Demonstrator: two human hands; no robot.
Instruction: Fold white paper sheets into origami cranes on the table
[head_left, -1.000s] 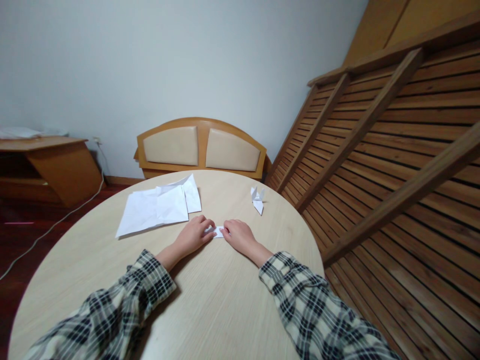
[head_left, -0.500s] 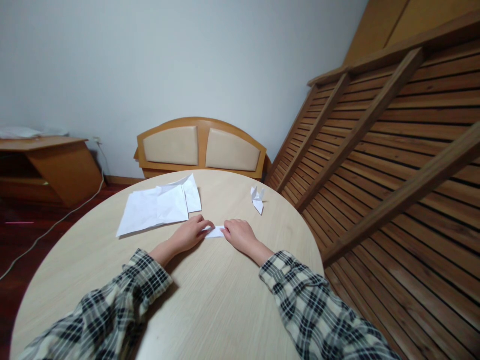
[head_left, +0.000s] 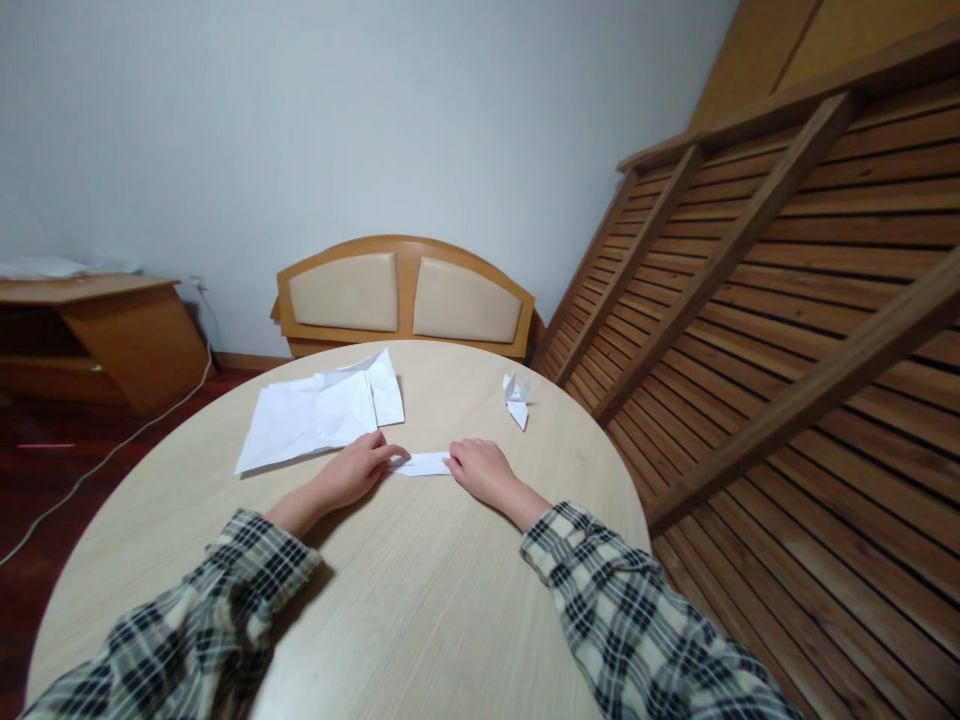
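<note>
A narrow folded strip of white paper [head_left: 426, 464] lies flat on the table between my two hands. My right hand [head_left: 482, 469] is closed over the strip's right end, thumb and fingers pressed together on it. At the strip's left end is my left hand [head_left: 356, 470], its fingers bent and their tips pressed down on the paper. Both ends of the strip are hidden under the fingers. Beyond my right hand stands a small white origami figure [head_left: 517, 402] with pointed tips. Larger white paper sheets [head_left: 315, 417] lie overlapping just past my left hand.
The round pale wooden table [head_left: 405, 590] fills the foreground. Past its far edge stands a padded headboard [head_left: 405, 290]. A slatted wooden panel [head_left: 757, 300] leans close along the right side. A brown desk [head_left: 127, 330] and a white cable [head_left: 112, 465] are at the left.
My left hand has slid left along the paper strip, so more of it shows between the hands. The right hand stays in place at its end.
</note>
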